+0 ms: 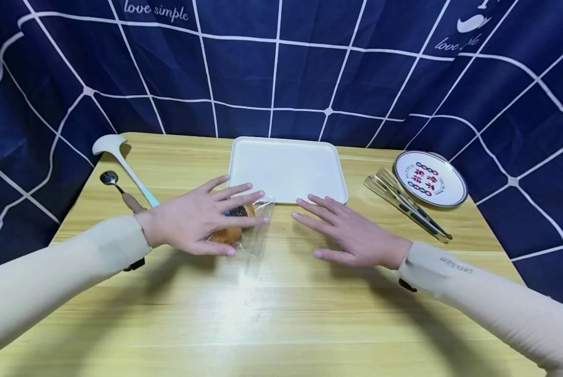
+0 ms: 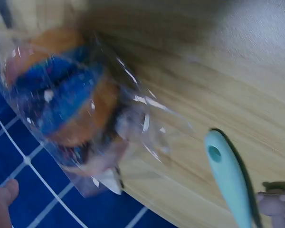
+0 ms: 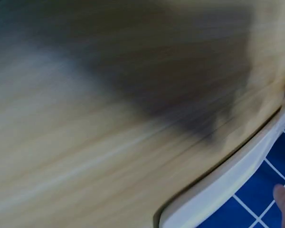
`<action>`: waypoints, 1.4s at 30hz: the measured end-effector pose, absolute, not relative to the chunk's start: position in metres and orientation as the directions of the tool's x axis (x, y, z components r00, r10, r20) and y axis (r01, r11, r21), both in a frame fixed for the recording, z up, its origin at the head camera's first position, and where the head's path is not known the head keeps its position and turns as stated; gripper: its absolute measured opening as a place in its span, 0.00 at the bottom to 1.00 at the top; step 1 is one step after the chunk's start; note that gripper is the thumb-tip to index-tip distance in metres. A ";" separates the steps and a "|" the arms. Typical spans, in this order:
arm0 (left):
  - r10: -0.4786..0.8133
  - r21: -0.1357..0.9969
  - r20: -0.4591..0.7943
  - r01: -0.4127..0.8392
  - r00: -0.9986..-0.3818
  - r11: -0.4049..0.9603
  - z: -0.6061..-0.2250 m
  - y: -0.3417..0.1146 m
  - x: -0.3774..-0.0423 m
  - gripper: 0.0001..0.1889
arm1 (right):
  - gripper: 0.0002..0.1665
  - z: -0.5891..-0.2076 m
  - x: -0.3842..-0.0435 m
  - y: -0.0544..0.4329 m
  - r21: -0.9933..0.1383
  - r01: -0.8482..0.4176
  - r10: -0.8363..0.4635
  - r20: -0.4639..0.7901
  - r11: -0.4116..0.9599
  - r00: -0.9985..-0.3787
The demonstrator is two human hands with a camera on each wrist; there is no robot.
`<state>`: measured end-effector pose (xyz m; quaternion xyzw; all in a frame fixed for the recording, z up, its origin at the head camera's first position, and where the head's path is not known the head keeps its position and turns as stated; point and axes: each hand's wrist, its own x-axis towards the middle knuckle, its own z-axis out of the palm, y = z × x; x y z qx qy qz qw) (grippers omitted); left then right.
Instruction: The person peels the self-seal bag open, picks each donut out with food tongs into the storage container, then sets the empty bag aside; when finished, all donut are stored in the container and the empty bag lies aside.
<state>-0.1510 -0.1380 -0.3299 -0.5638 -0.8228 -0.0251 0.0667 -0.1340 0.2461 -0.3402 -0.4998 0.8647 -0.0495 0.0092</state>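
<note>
The head view is bright and fairly crisp, the light seemingly from above, with white glare on the tabletop [image 1: 281, 327] nearer than the white tray [image 1: 286, 170]. Soft shadows spread beneath the sleeves [image 1: 59, 277], also nearer than the tray (the sleeves look stretched toward the frame's edges). The right wrist view is dim and smeared, a broad shadow darkening the wood beside the tray; the left is soft, with highlights on the plastic bag [image 2: 92, 107].

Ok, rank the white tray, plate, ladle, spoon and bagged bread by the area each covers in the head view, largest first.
1. White tray
2. Plate
3. Ladle
4. Spoon

Unranked: bagged bread; the left hand covers part of it, so its full area is unsure.
</note>
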 end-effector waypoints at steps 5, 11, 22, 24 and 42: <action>0.850 0.064 0.121 0.859 -0.512 0.508 -0.328 -0.150 -0.166 0.39 | 0.43 -0.338 -0.147 0.222 -0.442 -0.679 -0.773 -0.052 0.586 -0.633; 0.720 0.249 0.063 0.710 -0.691 0.659 -0.325 -0.162 -0.182 0.32 | 0.29 -0.338 -0.164 0.186 -0.738 -0.355 -0.608 -0.093 0.574 -0.789; 0.666 0.426 0.054 0.620 -0.744 0.659 -0.329 -0.169 -0.200 0.11 | 0.25 -0.357 -0.169 0.141 -0.823 0.418 -0.343 -0.548 0.386 -0.763; 0.671 0.448 0.056 0.619 -0.740 0.645 -0.331 -0.169 -0.202 0.09 | 0.23 -0.362 -0.168 0.136 -0.811 0.455 -0.352 -0.574 0.366 -0.739; 0.676 0.530 0.004 0.575 -0.737 0.624 -0.333 -0.163 -0.196 0.08 | 0.14 -0.373 -0.162 0.142 -0.824 0.415 -0.357 -0.549 0.387 -0.756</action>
